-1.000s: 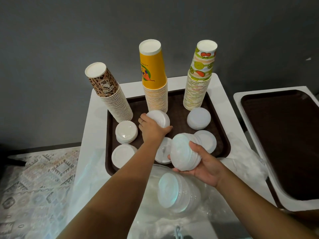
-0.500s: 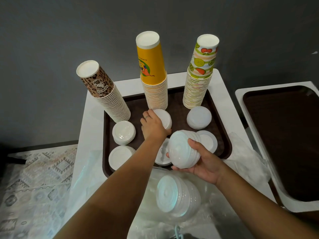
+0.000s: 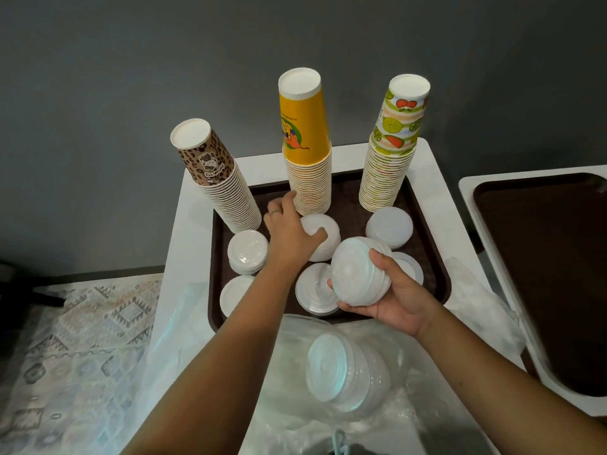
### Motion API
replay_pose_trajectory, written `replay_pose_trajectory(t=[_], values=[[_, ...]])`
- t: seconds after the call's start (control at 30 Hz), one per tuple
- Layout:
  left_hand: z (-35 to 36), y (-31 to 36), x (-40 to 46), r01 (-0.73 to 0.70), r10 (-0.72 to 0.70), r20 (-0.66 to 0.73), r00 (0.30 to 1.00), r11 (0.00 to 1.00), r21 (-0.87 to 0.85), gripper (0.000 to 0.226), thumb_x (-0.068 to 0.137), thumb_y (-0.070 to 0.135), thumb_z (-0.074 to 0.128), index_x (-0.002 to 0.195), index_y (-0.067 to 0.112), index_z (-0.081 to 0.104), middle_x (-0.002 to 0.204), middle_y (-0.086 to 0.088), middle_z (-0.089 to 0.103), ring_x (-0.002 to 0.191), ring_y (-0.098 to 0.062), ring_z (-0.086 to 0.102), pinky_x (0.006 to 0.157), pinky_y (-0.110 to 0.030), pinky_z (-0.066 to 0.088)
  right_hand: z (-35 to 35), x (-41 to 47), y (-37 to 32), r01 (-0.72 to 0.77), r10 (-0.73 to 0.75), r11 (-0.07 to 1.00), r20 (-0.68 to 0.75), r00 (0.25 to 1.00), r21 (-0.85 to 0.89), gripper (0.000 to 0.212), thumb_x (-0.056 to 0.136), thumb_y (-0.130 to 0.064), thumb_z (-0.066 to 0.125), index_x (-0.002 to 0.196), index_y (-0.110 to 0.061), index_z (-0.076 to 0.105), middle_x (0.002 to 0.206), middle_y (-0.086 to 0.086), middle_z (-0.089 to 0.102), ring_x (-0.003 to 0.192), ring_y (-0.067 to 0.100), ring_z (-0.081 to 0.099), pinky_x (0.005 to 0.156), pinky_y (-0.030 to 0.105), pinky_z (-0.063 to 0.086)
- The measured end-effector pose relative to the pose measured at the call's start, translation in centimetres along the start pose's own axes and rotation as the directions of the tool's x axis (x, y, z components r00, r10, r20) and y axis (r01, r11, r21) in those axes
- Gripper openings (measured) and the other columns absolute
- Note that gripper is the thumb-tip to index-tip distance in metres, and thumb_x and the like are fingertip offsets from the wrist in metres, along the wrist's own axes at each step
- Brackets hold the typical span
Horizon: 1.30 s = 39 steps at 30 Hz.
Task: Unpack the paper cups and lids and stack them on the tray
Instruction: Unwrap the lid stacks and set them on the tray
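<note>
**Mia:** What is the person doing?

**Sam:** The person is putting lids on the dark brown plastic tray (image 3: 430,257). The left hand (image 3: 292,236) is resting on a small pile of white round plastic lids (image 3: 323,236) in the middle of the tray, with the thumb on top of the pile. The fingers are bent over it. I cannot tell if they are squeezing or only pressing.

**Mia:** And the other hand?

**Sam:** The right hand (image 3: 392,298) is gripping a thick bundle of white lids (image 3: 359,272) on its side, above the near edge of the tray.

**Mia:** Where are the cups?

**Sam:** Three tall stacks are standing along the far edge of the tray: the brown spotted paper cups (image 3: 218,182) at the far left corner, leaning left, the yellow paper cups (image 3: 307,149) in the middle, and the fruit-pattern paper cups (image 3: 392,146) at the far right corner.

**Mia:** Are more lids waiting?

**Sam:** Yes. One more bundle of lids is lying in the clear plastic bag (image 3: 353,372), just off the near edge of the tray. Other lid piles are already sitting on the tray.

**Mia:** How should the person do this step well?

**Sam:** I think the left hand should be keeping the middle pile straight while letting go slowly. It is very near the yellow stack, so it should be pulling back low and gently, not bumping it. Then the right hand should be turning its bundle flat before putting it down.
</note>
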<state>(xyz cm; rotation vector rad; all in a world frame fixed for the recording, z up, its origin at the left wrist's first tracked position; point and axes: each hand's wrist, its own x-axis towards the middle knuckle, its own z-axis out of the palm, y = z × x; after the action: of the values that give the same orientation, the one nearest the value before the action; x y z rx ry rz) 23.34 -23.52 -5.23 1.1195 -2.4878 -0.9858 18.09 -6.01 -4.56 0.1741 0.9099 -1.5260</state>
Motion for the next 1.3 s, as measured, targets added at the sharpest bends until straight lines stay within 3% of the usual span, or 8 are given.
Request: replay_pose_trajectory(t=[0.1,0.23,0.43,0.53,0.63,0.73,0.93,1.3], values=[[-2.1,0.4,-1.5,0.030,0.119,0.299,0.947,0.892,-0.452,0.070,0.072,0.041,0.066,0.135,0.026,0.040,0.128,0.000,0.050,0.119,-0.016,0.047,0.104,-0.038,0.042,0.4,-0.1,-0.1,-0.024,0.025,0.999,0.016,1.000,-0.031,0.110,0.024,-0.039,0.097,0.123,-0.015,0.055,0.119,0.019,0.063,0.104,0.037,0.064,0.063,0.043,0.057],[-3.0,-0.3,-3.3,0.177,0.243,0.670,0.701,0.851,-0.495,0.072,0.071,0.029,0.075,0.136,0.031,0.044,0.132,0.001,0.053,0.124,-0.012,0.049,0.105,-0.035,0.043,1.3,-0.3,0.1,-0.055,0.063,0.995,0.100,0.993,-0.080,0.101,0.027,-0.040,0.096,0.117,-0.014,0.059,0.108,0.017,0.069,0.094,0.035,0.068,0.060,0.043,0.057],[-3.1,-0.8,-4.7,0.223,0.207,0.622,0.755,0.811,-0.541,0.064,0.069,0.032,0.077,0.128,0.025,0.052,0.121,-0.002,0.062,0.115,-0.016,0.057,0.096,-0.033,0.051,2.1,-0.5,0.5,-0.102,0.105,0.994,0.164,0.981,-0.027,0.081,0.043,-0.044,0.092,0.112,-0.010,0.065,0.108,0.023,0.067,0.092,0.042,0.067,0.062,0.046,0.059],[-2.7,-1.1,-5.4,0.239,0.106,0.539,0.836,0.813,-0.530,0.060,0.078,0.030,0.074,0.131,0.025,0.046,0.125,-0.003,0.058,0.116,-0.017,0.056,0.095,-0.032,0.050,2.1,0.2,0.7,-0.005,0.011,0.997,0.069,0.998,-0.082,0.064,0.074,-0.054,0.059,0.126,-0.017,0.056,0.124,0.016,0.063,0.112,0.036,0.061,0.083,0.046,0.056],[-2.2,-1.3,-5.8,0.264,-0.030,0.443,0.896,0.839,-0.475,0.054,0.088,0.027,0.065,0.134,0.017,0.037,0.131,-0.008,0.049,0.118,-0.021,0.052,0.088,-0.028,0.053,1.9,1.2,1.3,0.146,-0.176,0.957,-0.101,0.979,-0.252,0.061,0.082,-0.041,0.060,0.135,-0.018,0.041,0.126,0.007,0.061,0.107,0.025,0.065,0.078,0.035,0.058],[-1.6,-1.3,-6.2,0.326,-0.123,0.437,0.891,0.843,-0.427,0.056,0.091,0.029,0.062,0.133,0.012,0.030,0.133,-0.009,0.045,0.118,-0.023,0.051,0.095,-0.038,0.050,1.5,1.6,2.2,0.176,-0.351,0.813,-0.226,0.909,-0.555,0.049,0.092,-0.026,0.058,0.135,-0.015,0.038,0.126,0.006,0.056,0.104,0.021,0.062,0.071,0.028,0.057],[-0.2,-1.5,-7.1,0.346,-0.231,0.357,0.905,0.889,-0.301,0.053,0.092,0.031,0.058,0.129,0.010,0.025,0.139,-0.017,0.035,0.121,-0.030,0.046,0.099,-0.049,0.045,0.7,2.1,3.5,0.053,-0.480,0.389,-0.153,0.864,-0.920,0.041,0.095,-0.027,0.054,0.132,-0.010,0.049,0.122,0.012,0.052,0.096,0.024,0.063,0.066,0.027,0.058],[1.0,-1.9,-8.3,0.350,-0.356,0.322,0.877,0.933,0.077,0.060,0.097,0.034,0.047,0.138,-0.004,0.025,0.145,-0.018,0.022,0.131,-0.032,0.033,0.110,-0.041,0.029,0.1,3.0,4.7,-0.115,-0.380,0.277,-0.218,0.899,-0.954,0.040,0.097,-0.026,0.049,0.127,0.000,0.048,0.129,0.021,0.040,0.080,0.024,0.064,0.084,0.041,0.055]])
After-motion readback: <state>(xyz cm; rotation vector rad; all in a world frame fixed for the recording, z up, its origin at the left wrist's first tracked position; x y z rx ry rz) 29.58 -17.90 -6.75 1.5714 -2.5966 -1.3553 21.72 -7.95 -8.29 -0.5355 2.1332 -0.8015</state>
